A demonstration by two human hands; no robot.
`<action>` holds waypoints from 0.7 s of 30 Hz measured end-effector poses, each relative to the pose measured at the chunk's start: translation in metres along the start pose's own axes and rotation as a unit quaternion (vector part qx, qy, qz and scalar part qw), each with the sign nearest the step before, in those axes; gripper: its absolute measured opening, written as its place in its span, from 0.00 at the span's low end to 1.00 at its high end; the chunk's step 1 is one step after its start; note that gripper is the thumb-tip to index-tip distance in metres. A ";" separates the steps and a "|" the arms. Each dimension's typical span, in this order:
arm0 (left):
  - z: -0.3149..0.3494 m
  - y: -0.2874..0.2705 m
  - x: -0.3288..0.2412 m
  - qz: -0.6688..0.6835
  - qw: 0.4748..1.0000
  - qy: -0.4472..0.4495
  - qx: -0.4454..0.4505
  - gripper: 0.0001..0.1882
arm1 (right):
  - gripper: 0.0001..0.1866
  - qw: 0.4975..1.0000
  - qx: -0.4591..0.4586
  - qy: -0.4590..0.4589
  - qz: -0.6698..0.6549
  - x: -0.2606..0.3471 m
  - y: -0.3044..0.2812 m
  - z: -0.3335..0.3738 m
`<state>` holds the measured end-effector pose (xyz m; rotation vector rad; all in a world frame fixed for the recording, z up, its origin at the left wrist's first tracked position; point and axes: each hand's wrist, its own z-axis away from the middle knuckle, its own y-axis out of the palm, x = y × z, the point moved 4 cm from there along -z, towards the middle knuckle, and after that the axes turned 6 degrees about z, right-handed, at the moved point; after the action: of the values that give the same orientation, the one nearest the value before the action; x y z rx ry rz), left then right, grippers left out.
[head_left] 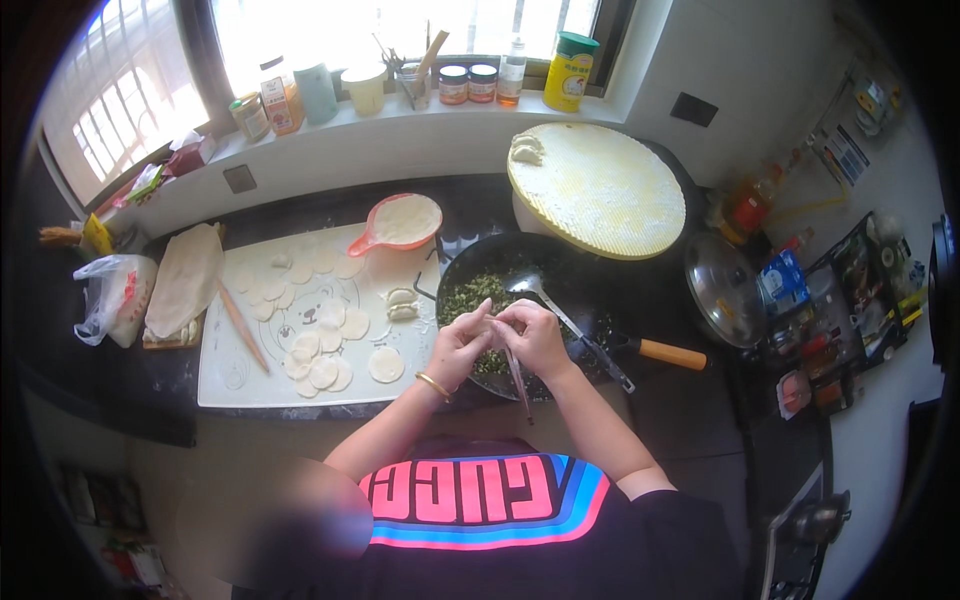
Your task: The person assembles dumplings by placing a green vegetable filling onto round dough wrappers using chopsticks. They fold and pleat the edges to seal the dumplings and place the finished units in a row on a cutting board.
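Left hand (462,343) and right hand (532,335) pinch together above a wok (565,263) of chopped green filling (466,296); pinched item indiscernible. Slender utensil (518,381) hangs from the right hand. Red bowl (374,238): whitish contents (408,217). Yellow round tray (605,190): dumplings (526,150).

A kitchen, most likely in a home, with a dark counter (466,197) under a barred window (330,30). The landmark is a wide black pan (500,251) of chopped greens. Left of the pan lies a pale mat (222,335) bearing dough rounds (386,366) and a rolling pin (242,328) — plainly cooking gear. Behind the pan, jars (453,86) line the windowsill (330,132); to its right are a pot lid (716,287) and bottles (752,212).
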<state>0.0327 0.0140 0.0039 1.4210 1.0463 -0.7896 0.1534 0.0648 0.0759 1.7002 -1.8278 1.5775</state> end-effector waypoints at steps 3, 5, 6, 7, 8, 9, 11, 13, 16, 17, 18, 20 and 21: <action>0.003 0.012 -0.012 -0.039 0.999 0.001 0.014 0.26 | 0.03 0.999 -0.014 -0.040 0.034 -0.005 0.002 0.001; 0.004 0.013 -0.012 -0.036 0.999 -0.016 0.013 0.25 | 0.03 0.992 -0.055 -0.099 0.061 -0.004 0.006 0.002; 0.004 0.011 -0.007 -0.011 0.999 -0.034 0.004 0.25 | 0.03 0.990 -0.065 -0.109 0.055 -0.006 0.007 0.003; 0.004 0.008 -0.003 0.013 0.999 -0.052 -0.006 0.25 | 0.03 0.996 -0.048 -0.069 0.024 -0.006 0.007 0.004; 0.004 0.005 0.000 0.008 0.999 -0.039 -0.010 0.25 | 0.03 0.999 -0.031 -0.029 -0.006 -0.003 0.004 0.005; 0.003 0.002 0.004 0.002 1.000 -0.027 -0.013 0.25 | 0.03 0.999 -0.015 0.012 -0.037 -0.003 0.002 0.005; 0.002 0.004 0.000 -0.009 1.000 -0.001 -0.011 0.25 | 0.03 1.000 -0.009 0.007 -0.017 -0.006 -0.003 0.005; 0.002 0.009 -0.006 -0.020 0.999 0.026 -0.002 0.25 | 0.03 1.000 -0.009 -0.005 -0.018 -0.007 -0.003 0.004; 0.004 0.015 -0.012 -0.133 0.991 0.022 0.022 0.24 | 0.02 0.997 -0.046 -0.049 0.030 -0.006 0.002 0.006; 0.004 0.014 -0.010 -0.123 0.992 0.009 0.016 0.24 | 0.02 0.995 -0.061 -0.066 0.049 -0.007 0.004 0.007; 0.003 0.012 -0.006 -0.112 0.994 -0.004 0.011 0.24 | 0.02 0.995 -0.065 -0.067 0.034 -0.009 0.005 0.008; 0.003 0.007 -0.001 -0.090 0.996 -0.004 0.002 0.24 | 0.03 0.998 -0.050 -0.017 -0.024 -0.008 0.002 0.009; 0.002 0.005 0.000 -0.078 0.997 0.008 0.000 0.25 | 0.03 0.998 -0.042 0.007 -0.053 -0.008 0.000 0.010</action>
<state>0.0378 0.0121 0.0053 1.3597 1.1807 -0.8924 0.1610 0.0622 0.0662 1.7135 -1.7401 1.4476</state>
